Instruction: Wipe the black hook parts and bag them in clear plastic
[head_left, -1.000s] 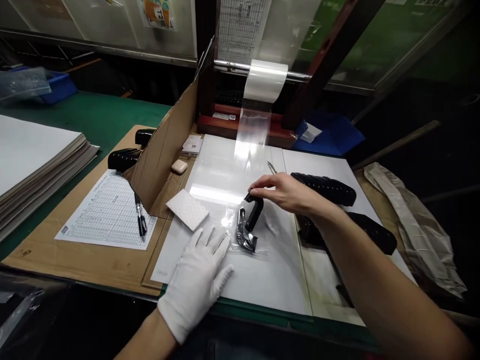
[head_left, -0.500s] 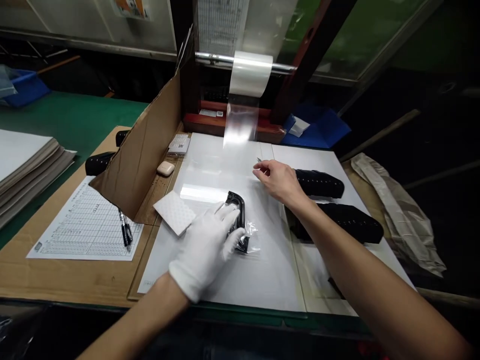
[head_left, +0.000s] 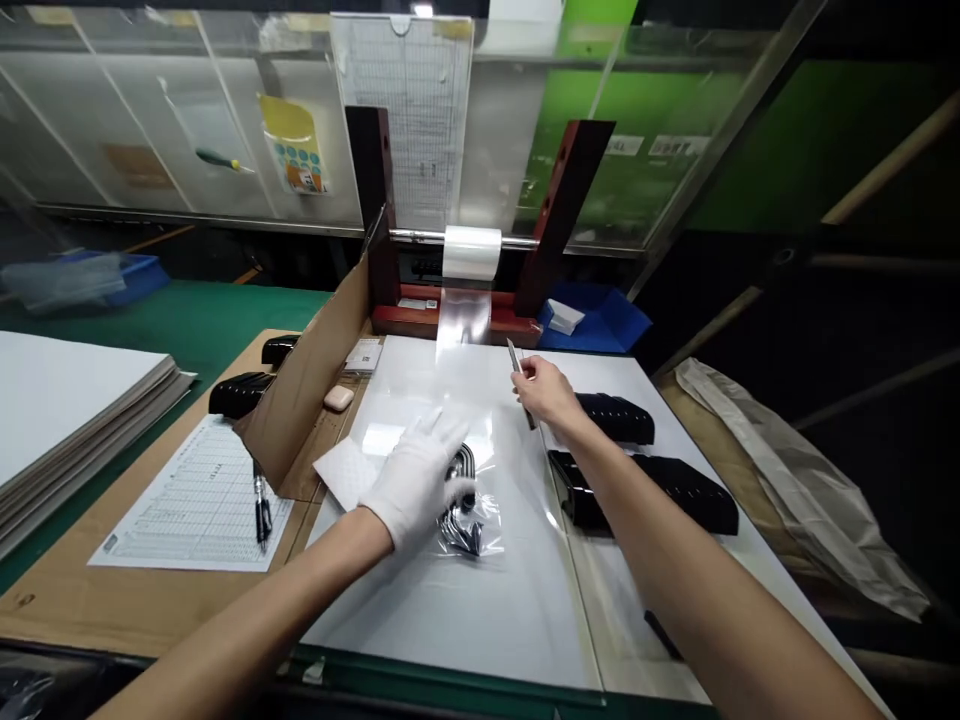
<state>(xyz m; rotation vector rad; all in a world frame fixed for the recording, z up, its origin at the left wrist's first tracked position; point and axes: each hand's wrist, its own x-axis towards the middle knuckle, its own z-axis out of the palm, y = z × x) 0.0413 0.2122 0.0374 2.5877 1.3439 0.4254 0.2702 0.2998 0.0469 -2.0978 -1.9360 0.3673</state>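
Observation:
My left hand (head_left: 416,482), in a white glove, lies against a curved black part (head_left: 463,468) inside a clear plastic bag (head_left: 480,532). I cannot tell whether it grips the part or only touches it. My bare right hand (head_left: 546,392) pinches a slim metal tool (head_left: 516,365), perhaps tweezers, whose tip points up and away. Nearest that hand, two studded black bars (head_left: 615,418) (head_left: 645,490) rest on the white sheet (head_left: 480,620). A white foam pad (head_left: 345,475) sits partly hidden beyond the glove.
Clear film hangs from a roll (head_left: 471,253) on a steel rod between red-brown posts. To the left stand a cardboard flap (head_left: 307,385), a printed grid form (head_left: 199,500), a pen (head_left: 261,510) and stacked white sheets (head_left: 75,420). A crumpled bag (head_left: 795,490) lies right.
My right hand has left the bagged part and taken up the metal tool from the sheet. My left hand has come onto the part. The view has tilted upward.

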